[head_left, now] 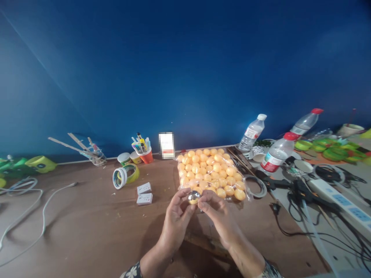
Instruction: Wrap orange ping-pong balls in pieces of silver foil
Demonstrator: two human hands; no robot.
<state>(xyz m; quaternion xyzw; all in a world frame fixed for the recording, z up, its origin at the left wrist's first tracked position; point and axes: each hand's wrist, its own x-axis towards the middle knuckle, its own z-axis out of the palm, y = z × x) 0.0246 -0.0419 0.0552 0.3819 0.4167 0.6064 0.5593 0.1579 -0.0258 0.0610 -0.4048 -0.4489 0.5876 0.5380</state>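
Note:
A small shiny silver ball (193, 197) is held up between my two hands, in front of a clear bag of orange balls (208, 172). My left hand (177, 220) grips the ball from the left with thumb and fingers. From the right, my right hand (217, 216) has its thumb and fingertips closed at the ball's edge. The underside of the ball shows a yellowish reflection. Both hands are above the brown table (95, 227), near the front edge of the bag.
Two small card stacks (144, 199), tape rolls (119, 178) and a red cup of pens (145, 154) lie to the left. White cables (43, 216) cross the far left. Bottles (276, 154), a power strip (344, 200) and black cords stand or lie at right.

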